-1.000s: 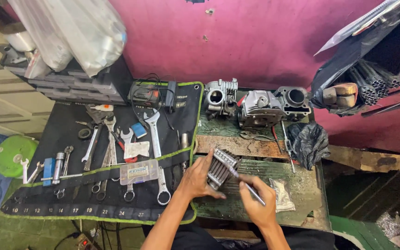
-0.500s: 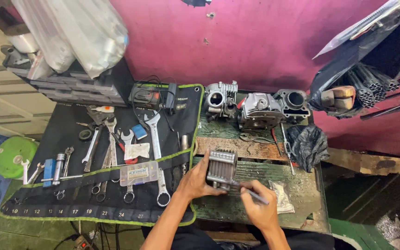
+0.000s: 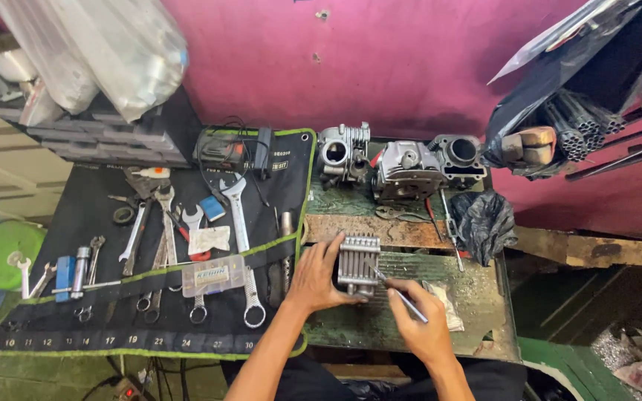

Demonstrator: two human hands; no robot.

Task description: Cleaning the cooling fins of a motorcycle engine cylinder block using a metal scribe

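Centre-bottom of frame: our left hand grips the finned cylinder upright on the worktop. Our right hand pinches a thin tool, tip at cylinder's lower right. Wrenches lie left.

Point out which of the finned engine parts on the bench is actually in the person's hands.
The finned cylinder block at the front, steadied by the left hand while the right hand works a thin tool on it. The other engine parts sit untouched by the wall.
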